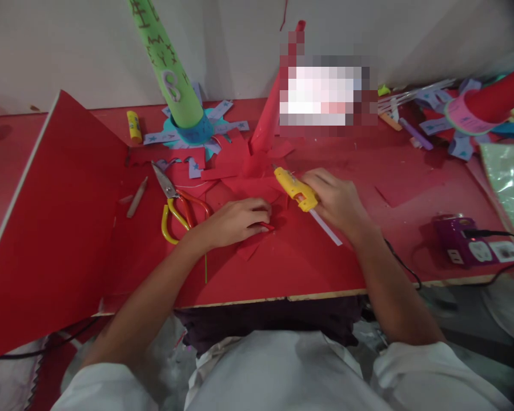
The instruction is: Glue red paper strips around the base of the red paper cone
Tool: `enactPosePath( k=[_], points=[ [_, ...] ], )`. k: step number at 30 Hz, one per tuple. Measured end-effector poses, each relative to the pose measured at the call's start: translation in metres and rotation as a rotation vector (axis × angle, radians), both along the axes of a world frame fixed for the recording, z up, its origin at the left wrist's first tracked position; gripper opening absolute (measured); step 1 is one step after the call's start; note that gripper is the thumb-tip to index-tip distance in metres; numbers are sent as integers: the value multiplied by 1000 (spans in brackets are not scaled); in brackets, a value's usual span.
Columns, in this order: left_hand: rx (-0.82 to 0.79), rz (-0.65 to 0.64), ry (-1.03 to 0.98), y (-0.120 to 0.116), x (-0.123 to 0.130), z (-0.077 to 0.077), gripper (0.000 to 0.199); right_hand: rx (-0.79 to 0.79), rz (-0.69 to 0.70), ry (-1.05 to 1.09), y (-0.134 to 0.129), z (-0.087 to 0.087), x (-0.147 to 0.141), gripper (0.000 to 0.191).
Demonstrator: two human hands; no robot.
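My right hand (334, 200) is wrapped round a yellow glue gun (294, 187). The gun's nozzle points up and left, and a white glue stick (326, 228) sticks out of its back end. My left hand (243, 220) is closed, its fingertips pinching a small red paper strip (267, 226) low over the table. Just beyond both hands stands a tall red paper cone (263, 134) with red paper strips spread round its base. Beside my left wrist lie scissors (171, 197) with yellow and orange handles, partly hidden by the forearm.
A green paper cone (175, 85) on a blue base stands at the back left, near a yellow glue tube (134, 127). A red board (64, 222) rises at the left. A purple power adapter (462, 240) with a black cable sits at the right. Another red cone (512, 97) is far right.
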State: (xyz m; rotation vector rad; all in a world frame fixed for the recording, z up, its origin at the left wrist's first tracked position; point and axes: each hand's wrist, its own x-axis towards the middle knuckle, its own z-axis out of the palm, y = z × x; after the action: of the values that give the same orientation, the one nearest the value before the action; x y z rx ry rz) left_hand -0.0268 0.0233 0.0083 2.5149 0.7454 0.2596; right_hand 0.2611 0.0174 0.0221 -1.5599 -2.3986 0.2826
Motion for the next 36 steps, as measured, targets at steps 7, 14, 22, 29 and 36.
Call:
enactPosePath(
  k=[7,14,22,29,36],
  points=[
    [163,0,145,-10,2,5,25,21,71,-44,1,-7,-23,26],
    [208,-16,220,-11,5,9,23,-1,22,-108,8,-7,-32,23],
    [177,-8,214,-12,6,11,23,-13,-2,-124,12,-11,-45,25],
    [171,-22,275,-13,8,18,23,-13,-6,-129,17,-15,-48,28],
    [168,-7,271,-13,9,17,24,10,28,-138,20,-23,-50,30]
  ],
)
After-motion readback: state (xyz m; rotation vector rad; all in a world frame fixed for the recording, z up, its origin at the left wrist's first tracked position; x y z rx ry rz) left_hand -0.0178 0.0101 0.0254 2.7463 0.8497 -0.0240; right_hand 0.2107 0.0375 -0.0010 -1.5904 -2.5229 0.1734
